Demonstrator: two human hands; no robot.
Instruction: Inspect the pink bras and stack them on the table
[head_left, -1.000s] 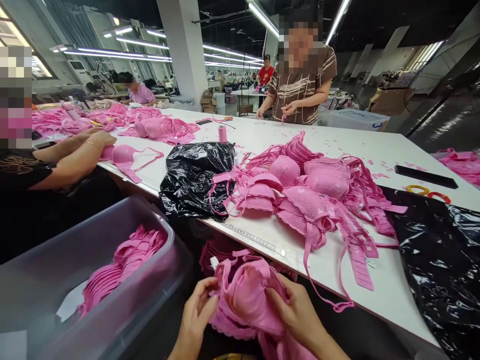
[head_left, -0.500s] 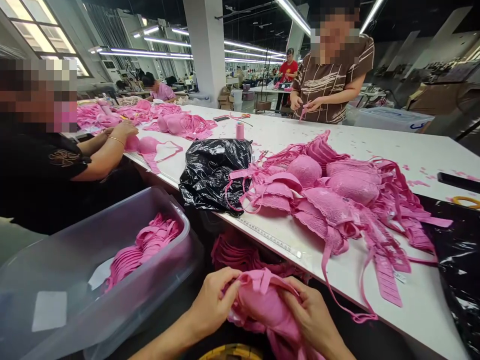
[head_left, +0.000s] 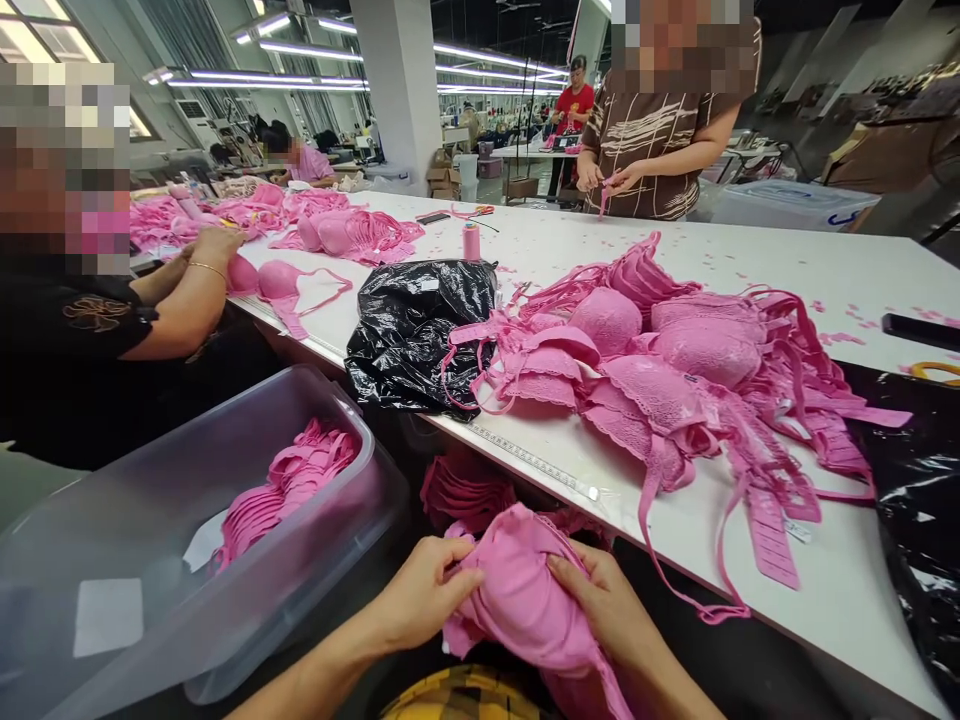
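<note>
Between my two hands, low and in front of my lap, is a pink bra (head_left: 525, 590), its smooth cup side turned up. My left hand (head_left: 427, 595) pinches its left edge between thumb and fingers. On the opposite side my right hand (head_left: 611, 600) grips the fabric, thumb on top and fingers partly hidden behind it. Just beyond my hands, below the table edge, more stacked pink bras (head_left: 465, 490) show. A large heap of pink lace bras (head_left: 675, 380) lies on the white table (head_left: 847, 630), with straps hanging over the near edge.
A translucent plastic bin (head_left: 225, 430) holding nested pink bras stands at left. On the table are a black plastic bag (head_left: 420, 330), a measuring tape (head_left: 532, 460), a pink thread spool (head_left: 471, 242) and yellow-handled scissors (head_left: 934, 372). Co-workers are at the left and across the table.
The bra in my hands has been turned and spread, so its smooth cup faces up and the strap on top no longer shows. My view has tilted slightly downward.
</note>
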